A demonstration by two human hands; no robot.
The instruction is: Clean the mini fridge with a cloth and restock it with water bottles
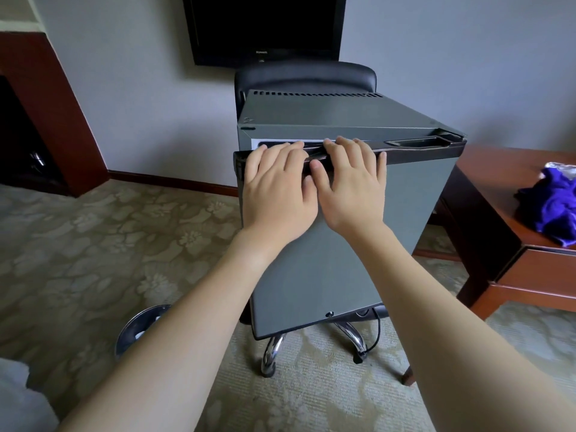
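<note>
A grey mini fridge (343, 113) stands on a black office chair in the middle of the view. Its door (414, 194) is slightly ajar at the top, showing a thin white strip of the inside. My left hand (277, 185) and my right hand (352, 182) lie side by side on the door's upper edge, with fingers curled over the dark top rim. A purple cloth (551, 204) lies crumpled on the wooden desk at the right. No water bottles are in view.
The wooden desk (511, 269) stands close to the fridge's right side. A black TV (265, 26) hangs on the wall behind. A round metal bin (140, 325) sits on the patterned carpet at lower left. Chrome chair legs (274, 353) spread under the fridge.
</note>
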